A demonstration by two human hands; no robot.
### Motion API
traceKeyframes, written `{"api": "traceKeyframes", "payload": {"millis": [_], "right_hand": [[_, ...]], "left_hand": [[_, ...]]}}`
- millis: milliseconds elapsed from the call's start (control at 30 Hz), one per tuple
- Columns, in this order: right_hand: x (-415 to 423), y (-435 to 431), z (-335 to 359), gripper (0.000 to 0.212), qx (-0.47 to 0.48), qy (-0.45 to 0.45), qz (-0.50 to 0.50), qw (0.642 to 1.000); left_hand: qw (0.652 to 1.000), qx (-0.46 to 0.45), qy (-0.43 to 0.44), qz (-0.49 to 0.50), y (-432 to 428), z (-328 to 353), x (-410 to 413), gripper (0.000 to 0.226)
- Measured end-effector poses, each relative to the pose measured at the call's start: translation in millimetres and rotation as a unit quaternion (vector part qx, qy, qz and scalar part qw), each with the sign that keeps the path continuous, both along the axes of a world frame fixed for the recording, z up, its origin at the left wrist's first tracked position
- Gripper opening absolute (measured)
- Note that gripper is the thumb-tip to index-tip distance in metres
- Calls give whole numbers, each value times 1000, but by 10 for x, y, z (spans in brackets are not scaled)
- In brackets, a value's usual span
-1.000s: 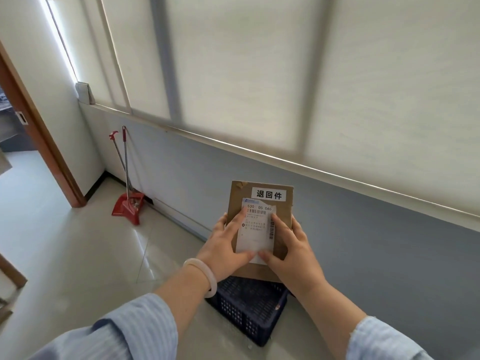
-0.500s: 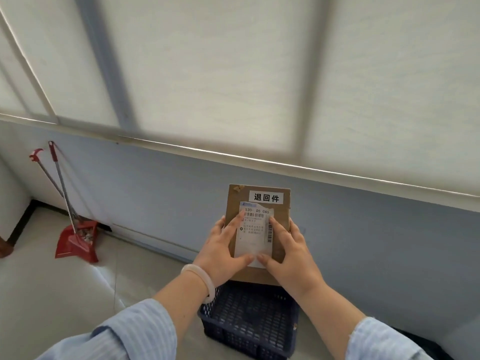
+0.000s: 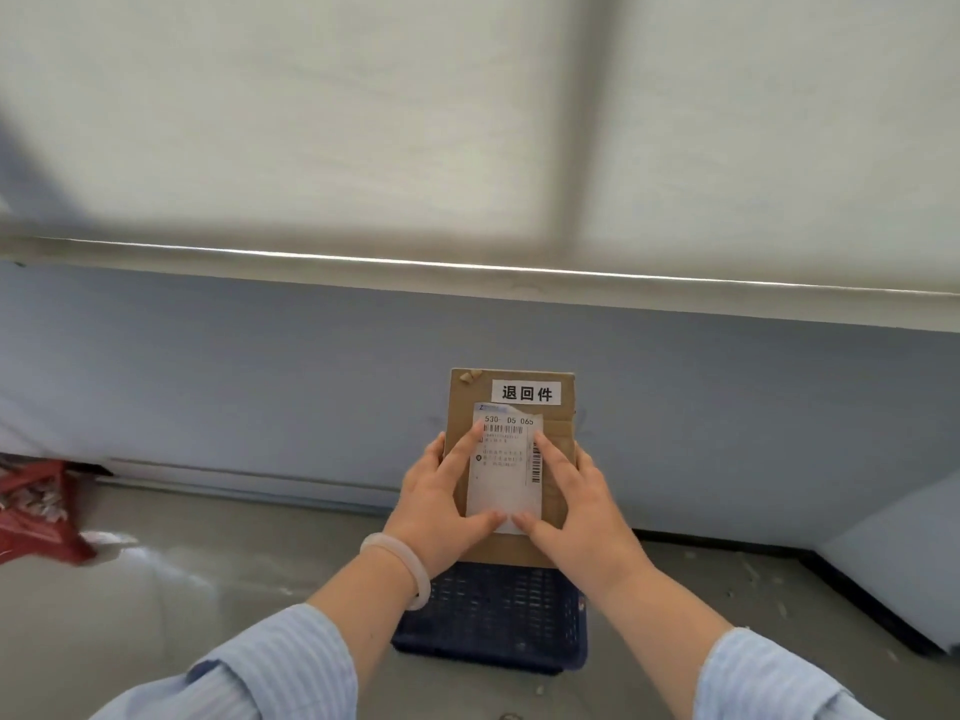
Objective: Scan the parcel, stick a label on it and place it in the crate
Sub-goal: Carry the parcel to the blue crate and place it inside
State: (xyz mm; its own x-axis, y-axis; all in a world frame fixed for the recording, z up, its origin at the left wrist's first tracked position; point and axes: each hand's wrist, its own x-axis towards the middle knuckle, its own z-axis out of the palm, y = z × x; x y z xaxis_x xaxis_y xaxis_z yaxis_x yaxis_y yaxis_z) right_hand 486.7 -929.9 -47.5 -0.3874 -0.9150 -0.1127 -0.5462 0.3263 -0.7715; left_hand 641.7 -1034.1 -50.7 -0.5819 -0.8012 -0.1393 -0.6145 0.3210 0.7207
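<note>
I hold a flat brown cardboard parcel [image 3: 558, 423] upright in front of me, above a dark blue plastic crate [image 3: 498, 621] on the floor. A small white sticker with black characters [image 3: 526, 392] sits near its top edge. A white shipping label with barcodes [image 3: 506, 467] covers its middle. My left hand [image 3: 441, 504] grips the parcel's left side, thumb at the label's bottom and forefinger along its left edge. My right hand [image 3: 576, 504] mirrors it on the right side.
A blue-grey wall [image 3: 260, 381] stands close ahead under a white sill and drawn blinds. A red dustpan [image 3: 36, 511] lies on the floor at far left. A wall corner [image 3: 904, 558] juts out at the right. The floor is grey tile.
My view has swung right: the red dustpan slid to the far left edge and the crate now lies straight under the parcel. Both hands keep the same hold.
</note>
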Motion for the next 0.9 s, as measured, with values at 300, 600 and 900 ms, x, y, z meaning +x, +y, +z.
{"api": "traceKeyframes", "payload": {"millis": [300,600,900], "right_hand": [[-283,-593,-968,89,100,-32,14,994],[-338,-885,-3022,90,182,-48,-6,982],[-345,-1052,-5323,91,243,-83,-20,966]], "left_hand": [[996,70,-43,-17,-618,-1102,-254,96],[982,143,-113,-43,-970,-3111,-392,98],[965,169,-180,-86,-1201,-5347,-394,101]]}}
